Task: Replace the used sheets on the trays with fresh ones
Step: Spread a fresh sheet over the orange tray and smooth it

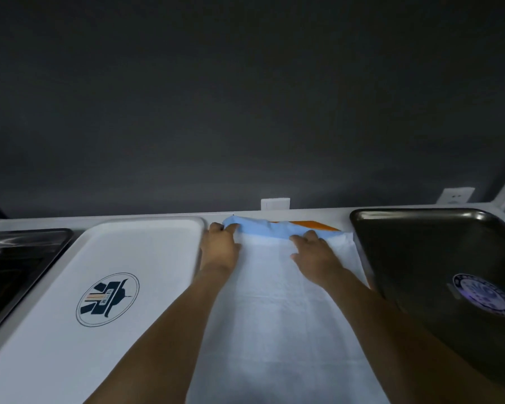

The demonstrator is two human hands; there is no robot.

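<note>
Two bare forearms [245,330] reach from the near edge of the surface [70,220] toward its far edge, lying over a white sheet [277,316] that runs lengthwise down the middle. At the far end this sheet is turned back on itself, showing a pale blue underside in a crumpled fold. The left hand [220,246] is at the left end of the fold with its fingers curled round the blue edge, pinching it. The right hand [315,252] lies on the fold farther right, fingers bent over it; whether it grips or only presses I cannot tell. The hands are apart, both on the same sheet.

An orange tray [315,225] lies under the sheet, only its far right corner showing past the fold. Just beside it, toward the left end of the surface, is a white tray [146,252] with a round emblem in plain view; toward the right end is a dark tray [420,246], its emblem also uncovered. A sink [21,258] sits at the far left.

Neither outer tray shows a sheet, so at most one of the three is dealt with. Whether the sheet in hand is a used one being peeled off or a fresh one being laid cannot be told, so most of the job seems to remain.
</note>
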